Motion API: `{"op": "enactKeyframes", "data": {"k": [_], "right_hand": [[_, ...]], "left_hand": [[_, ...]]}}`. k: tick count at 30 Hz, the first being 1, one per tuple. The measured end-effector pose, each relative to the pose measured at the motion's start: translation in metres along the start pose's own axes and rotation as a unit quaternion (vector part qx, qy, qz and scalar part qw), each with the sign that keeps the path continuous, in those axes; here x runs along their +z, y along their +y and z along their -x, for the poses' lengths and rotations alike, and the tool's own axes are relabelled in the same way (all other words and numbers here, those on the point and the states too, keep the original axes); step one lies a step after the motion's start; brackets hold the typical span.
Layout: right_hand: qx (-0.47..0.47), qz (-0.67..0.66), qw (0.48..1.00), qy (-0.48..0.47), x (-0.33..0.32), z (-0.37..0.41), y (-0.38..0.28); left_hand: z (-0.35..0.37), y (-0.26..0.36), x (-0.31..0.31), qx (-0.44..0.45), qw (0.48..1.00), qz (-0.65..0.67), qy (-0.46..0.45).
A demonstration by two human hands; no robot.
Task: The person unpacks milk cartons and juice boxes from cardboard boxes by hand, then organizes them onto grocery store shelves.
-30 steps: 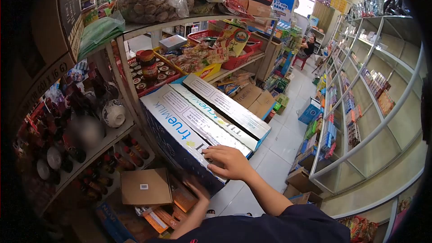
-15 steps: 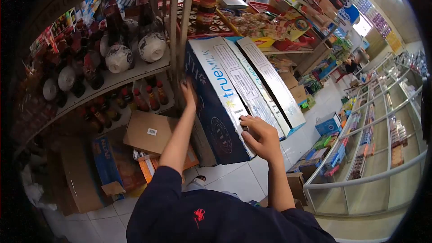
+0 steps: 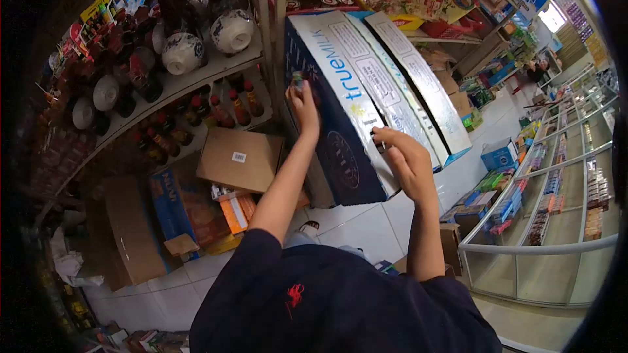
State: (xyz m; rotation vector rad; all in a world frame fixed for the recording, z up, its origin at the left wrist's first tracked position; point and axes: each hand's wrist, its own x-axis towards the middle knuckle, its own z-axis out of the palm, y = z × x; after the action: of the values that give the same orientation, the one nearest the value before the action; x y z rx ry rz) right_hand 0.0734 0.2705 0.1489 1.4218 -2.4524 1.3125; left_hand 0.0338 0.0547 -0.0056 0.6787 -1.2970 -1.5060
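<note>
The left hand (image 3: 304, 108) lies flat against the dark side of a large dark-blue and white cardboard milk case (image 3: 347, 124), its fingers (image 3: 299, 89) close together and stretched up toward the case's upper edge, not closed on anything. The right hand (image 3: 405, 160) sits at the case's near corner, its fingers (image 3: 386, 137) curled and clamped onto the edge where the white top meets the blue side. The milk case stands tilted on the pale tiled floor (image 3: 356, 235), between the two hands, with two more long white-topped cartons (image 3: 418, 85) touching it just beyond the right fingers. Just beyond the left fingers is a grey metal shelf (image 3: 216, 68) carrying round white-and-blue ceramic jars (image 3: 232, 29) and, lower down, red-capped sauce bottles (image 3: 239, 108). Below the left fingers lies a flat brown cardboard box with a white label (image 3: 239, 157).
</note>
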Motion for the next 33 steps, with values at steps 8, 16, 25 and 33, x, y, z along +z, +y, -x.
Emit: {"op": "enactKeyframes", "data": {"k": [8,16,25,33], "right_hand": [[-0.029,-0.047,0.998,0.004,0.000,0.003,0.009],[-0.025,-0.062,0.998,0.015,-0.001,0.008,0.013],[-0.034,-0.068,0.996,0.035,0.002,0.010,0.017],[-0.252,-0.089,0.960,0.085,0.008,0.077,0.020]], "left_hand": [[0.219,-0.011,-0.059,-0.130,0.988,-0.086,-0.003],[0.170,0.106,-0.024,-0.100,0.970,0.184,-0.122],[0.165,-0.007,-0.046,-0.175,0.983,0.026,0.040],[0.272,0.035,-0.096,-0.585,0.777,0.134,-0.188]]}}
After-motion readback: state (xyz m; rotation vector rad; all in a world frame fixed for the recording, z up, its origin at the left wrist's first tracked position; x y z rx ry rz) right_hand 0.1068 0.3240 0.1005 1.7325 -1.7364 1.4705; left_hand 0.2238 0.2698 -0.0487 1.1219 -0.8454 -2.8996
